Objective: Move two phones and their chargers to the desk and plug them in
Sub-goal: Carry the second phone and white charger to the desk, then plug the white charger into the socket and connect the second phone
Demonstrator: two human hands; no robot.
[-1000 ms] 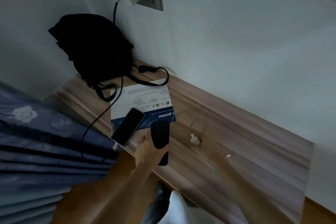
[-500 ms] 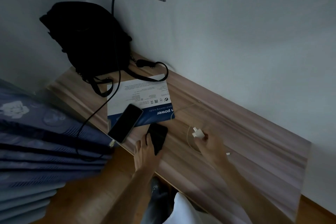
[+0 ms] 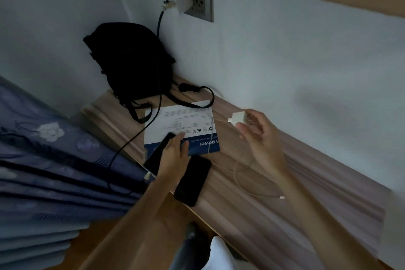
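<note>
Now the small white charger cube point(image 3: 237, 119) has been lifted off the wooden worktop point(image 3: 317, 195), pinched by the right hand point(image 3: 260, 136), so plugging in seems near. The flat black phone point(image 3: 192, 181) was released at the edge, and the left hand point(image 3: 174, 155) laid on the cabled black phone point(image 3: 154, 156), grip unclear.

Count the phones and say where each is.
2. The cabled phone lies partly on the booklet under the left hand; the second phone lies beside it at the desk edge.

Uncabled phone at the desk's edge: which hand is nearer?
Left. The left hand lies right beside the uncabled phone, on the cabled phone; the right hand holds the white charger farther off.
</note>
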